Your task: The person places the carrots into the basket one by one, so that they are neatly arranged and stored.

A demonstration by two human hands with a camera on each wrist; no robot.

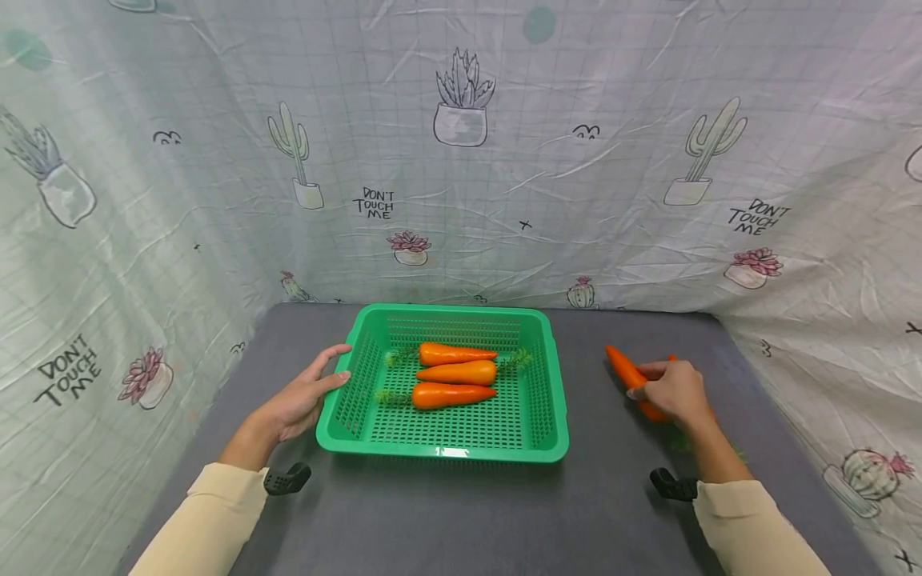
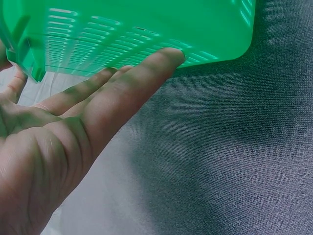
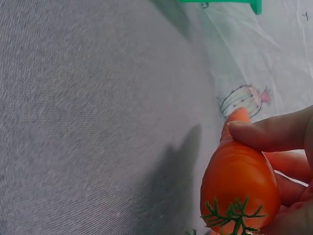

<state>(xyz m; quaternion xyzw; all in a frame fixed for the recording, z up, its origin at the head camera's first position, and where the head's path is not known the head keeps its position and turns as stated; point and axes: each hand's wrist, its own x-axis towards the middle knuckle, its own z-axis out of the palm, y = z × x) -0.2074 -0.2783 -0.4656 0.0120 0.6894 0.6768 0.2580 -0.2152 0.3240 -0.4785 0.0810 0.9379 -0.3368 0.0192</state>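
My right hand (image 1: 677, 394) pinches an orange carrot (image 1: 625, 370) between thumb and fingers, to the right of the basket. In the right wrist view the carrot's thick end (image 3: 239, 181) with green leaves faces the camera, and its shadow falls on the table beside it. The tip of another carrot (image 1: 672, 358) shows behind this hand; the rest is mostly hidden. At the green basket's (image 1: 446, 452) left side, my left hand (image 1: 306, 398) touches the rim. Its fingers (image 2: 132, 88) lie fairly straight along the outer wall in the left wrist view.
Inside the basket lie three carrots: an upper one (image 1: 457, 354), a middle one (image 1: 461, 373) and a lower one (image 1: 452, 395), with green tops. The dark grey table (image 1: 461, 520) is bordered at the back and sides by a printed cloth (image 1: 490, 184).
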